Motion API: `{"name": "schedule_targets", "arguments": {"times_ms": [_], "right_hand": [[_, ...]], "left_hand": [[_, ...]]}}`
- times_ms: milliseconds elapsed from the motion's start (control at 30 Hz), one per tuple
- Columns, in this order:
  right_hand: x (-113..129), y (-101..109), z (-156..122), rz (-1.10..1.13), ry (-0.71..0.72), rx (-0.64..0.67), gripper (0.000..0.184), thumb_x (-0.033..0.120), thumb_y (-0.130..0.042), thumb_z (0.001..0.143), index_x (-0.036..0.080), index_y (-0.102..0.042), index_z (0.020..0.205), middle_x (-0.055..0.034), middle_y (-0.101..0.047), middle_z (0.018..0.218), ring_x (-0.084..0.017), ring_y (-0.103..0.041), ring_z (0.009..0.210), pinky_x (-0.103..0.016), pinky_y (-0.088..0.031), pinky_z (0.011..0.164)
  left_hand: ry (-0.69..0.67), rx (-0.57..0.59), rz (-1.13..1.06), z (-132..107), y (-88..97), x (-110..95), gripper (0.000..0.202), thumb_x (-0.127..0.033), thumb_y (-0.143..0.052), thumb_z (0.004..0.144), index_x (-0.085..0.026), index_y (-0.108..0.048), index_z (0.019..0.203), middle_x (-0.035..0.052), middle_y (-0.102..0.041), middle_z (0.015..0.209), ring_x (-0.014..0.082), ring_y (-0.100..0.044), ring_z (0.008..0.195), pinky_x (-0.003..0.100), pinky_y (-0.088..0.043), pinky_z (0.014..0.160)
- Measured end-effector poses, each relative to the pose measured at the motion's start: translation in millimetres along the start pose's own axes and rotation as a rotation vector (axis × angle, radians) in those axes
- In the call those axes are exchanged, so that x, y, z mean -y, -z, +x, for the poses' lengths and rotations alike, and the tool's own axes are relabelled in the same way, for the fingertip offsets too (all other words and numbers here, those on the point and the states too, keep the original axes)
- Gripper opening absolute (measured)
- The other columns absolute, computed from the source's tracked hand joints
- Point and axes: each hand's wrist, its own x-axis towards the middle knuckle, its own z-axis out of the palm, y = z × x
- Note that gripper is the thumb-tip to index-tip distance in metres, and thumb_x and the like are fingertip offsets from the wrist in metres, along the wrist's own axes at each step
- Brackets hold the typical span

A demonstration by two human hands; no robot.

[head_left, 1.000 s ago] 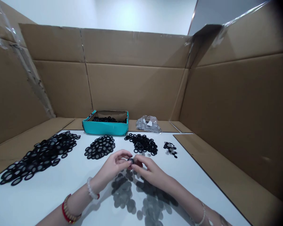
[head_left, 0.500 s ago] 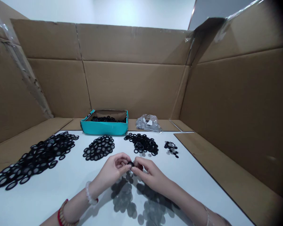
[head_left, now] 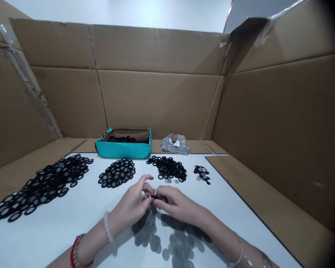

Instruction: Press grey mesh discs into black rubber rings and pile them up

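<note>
While four heaps of black rings [head_left: 117, 173] lie far on the white counter [head_left: 67, 223], left hand [head_left: 131, 207] and right hand [head_left: 175, 204] pinch one small black ring [head_left: 155, 195] in narrow grips above grey discs [head_left: 153, 240], left forefinger raised.

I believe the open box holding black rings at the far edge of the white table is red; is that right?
Not quite: the head view shows the box is teal, not red. It does hold black rings at the far edge of the table.
</note>
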Motion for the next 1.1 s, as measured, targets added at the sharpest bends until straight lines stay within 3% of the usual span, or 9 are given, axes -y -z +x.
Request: {"name": "schedule_targets", "arguments": {"times_ms": [133, 267, 400, 533, 633, 767, 867, 1000, 1100], "right_hand": [[1.5, 2.7, -1.3, -0.087, 0.148, 0.010, 0.024, 0.020, -0.039, 0.092, 0.019, -0.047, 0.070, 0.0000, -0.050, 0.069, -0.015, -0.046, 0.069, -0.028, -0.037, 0.072], [2.7, 4.9, -1.5, -0.075, 0.179, -0.010, 0.024, 0.021, -0.039, 0.092, 0.019, -0.049, 0.070, -0.0013, -0.050, 0.069, -0.016, -0.045, 0.072, -0.029, -0.036, 0.072], [0.5, 4.1, 0.1, 0.038, 0.065, -0.035, 0.031, 0.030, -0.040, 0.092, 0.019, -0.045, 0.064, 0.0010, -0.046, 0.064, -0.014, -0.043, 0.065, -0.026, -0.034, 0.063], [-2.0, 2.2, 1.8, 0.353, -0.068, -0.068, 0.035, 0.042, -0.041, 0.091, 0.018, -0.047, 0.066, 0.0020, -0.048, 0.064, -0.012, -0.045, 0.062, -0.023, -0.034, 0.059], [-1.2, 0.9, 2.4, 0.544, -0.110, -0.084, 0.037, 0.047, -0.041, 0.090, 0.018, -0.049, 0.069, 0.0013, -0.050, 0.065, -0.012, -0.046, 0.062, -0.024, -0.037, 0.060], [0.8, -0.4, 2.5, 0.641, -0.146, -0.091, 0.037, 0.049, -0.044, 0.087, 0.017, -0.051, 0.070, 0.0007, -0.053, 0.065, -0.012, -0.047, 0.060, -0.025, -0.038, 0.061], [-0.2, -2.3, 2.2, 0.714, -0.148, -0.092, 0.039, 0.052, -0.045, 0.086, 0.016, -0.054, 0.071, -0.0003, -0.053, 0.066, -0.013, -0.047, 0.060, -0.026, -0.038, 0.060], [-1.8, -5.9, 1.7, 0.933, -0.191, -0.071, 0.048, 0.054, -0.034, 0.090, 0.014, -0.057, 0.078, -0.0025, -0.055, 0.068, -0.013, -0.047, 0.060, -0.027, -0.038, 0.062], [0.5, -5.3, 1.7, 0.988, -0.250, -0.002, 0.041, 0.052, -0.043, 0.087, 0.014, -0.058, 0.079, -0.0013, -0.053, 0.068, -0.012, -0.046, 0.061, -0.025, -0.037, 0.061]], "left_hand": [[-0.015, 0.055, 0.099, -3.0, 0.0, -2.5, 0.038, -0.008, -0.043, 0.076, -0.022, -0.043, 0.111, 0.0015, -0.060, 0.083, 0.0176, -0.057, 0.076, 0.026, -0.041, 0.071], [-0.007, 0.057, 0.045, -1.8, 1.7, -1.1, 0.031, -0.009, -0.046, 0.075, -0.021, -0.047, 0.103, 0.0006, -0.060, 0.081, 0.0157, -0.054, 0.069, 0.025, -0.040, 0.066], [0.067, 0.007, -0.200, 2.3, 1.6, 0.8, 0.025, -0.015, -0.057, 0.073, -0.020, -0.048, 0.096, -0.0026, -0.058, 0.070, 0.0130, -0.050, 0.064, 0.024, -0.040, 0.062], [0.216, -0.029, -0.430, 6.4, 4.9, -6.1, 0.023, -0.026, -0.062, 0.074, -0.017, -0.054, 0.094, 0.0000, -0.060, 0.073, 0.0141, -0.055, 0.070, 0.024, -0.043, 0.064], [0.230, -0.022, -0.470, 7.2, 8.7, -10.9, 0.021, -0.033, -0.057, 0.080, -0.016, -0.062, 0.091, 0.0035, -0.063, 0.085, 0.0155, -0.057, 0.077, 0.027, -0.046, 0.071], [0.232, 0.001, -0.498, 6.0, 10.3, -11.6, 0.021, -0.032, -0.058, 0.079, -0.018, -0.065, 0.093, 0.0041, -0.066, 0.090, 0.0175, -0.060, 0.082, 0.029, -0.047, 0.075], [0.241, 0.001, -0.507, 5.8, 9.0, -11.6, 0.020, -0.029, -0.063, 0.075, -0.017, -0.065, 0.091, 0.0046, -0.067, 0.088, 0.0188, -0.061, 0.083, 0.029, -0.047, 0.075], [0.250, -0.043, -0.487, 6.7, 8.3, -11.7, 0.018, -0.027, -0.063, 0.074, -0.016, -0.065, 0.088, 0.0042, -0.068, 0.082, 0.0183, -0.061, 0.079, 0.029, -0.048, 0.072], [0.191, -0.070, -0.441, 6.1, 9.7, -11.9, 0.014, -0.026, -0.063, 0.073, -0.016, -0.065, 0.083, 0.0039, -0.067, 0.081, 0.0173, -0.061, 0.076, 0.028, -0.048, 0.070]]}}
